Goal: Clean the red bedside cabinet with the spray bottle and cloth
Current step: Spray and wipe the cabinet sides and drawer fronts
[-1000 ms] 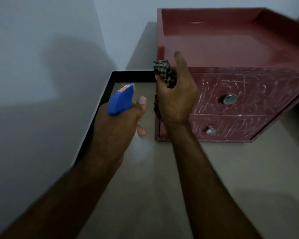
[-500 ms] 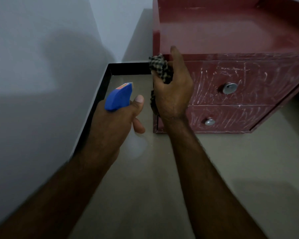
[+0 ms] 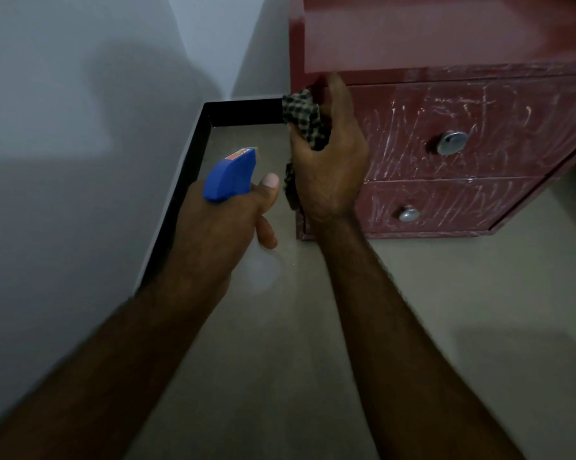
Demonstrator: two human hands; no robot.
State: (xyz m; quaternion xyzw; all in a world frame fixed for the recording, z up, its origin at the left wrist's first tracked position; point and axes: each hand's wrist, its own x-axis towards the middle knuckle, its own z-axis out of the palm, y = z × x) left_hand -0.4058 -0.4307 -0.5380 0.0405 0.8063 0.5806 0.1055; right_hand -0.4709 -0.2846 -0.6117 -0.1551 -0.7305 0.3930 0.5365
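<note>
Bearing the red cabinet (image 3: 479,111), grey floor (image 3: 313,360) meets black skirting (image 3: 243,109).

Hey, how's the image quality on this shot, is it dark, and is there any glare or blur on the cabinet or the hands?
Head view: dim, cool light, with soft shadows on the wall. Head view: a pale sheen on the top of the red bedside cabinet. Head view: the left hand on the spray bottle and the right hand holding the checked cloth look fairly sharp. The forearms smear toward the lower edge.
</note>
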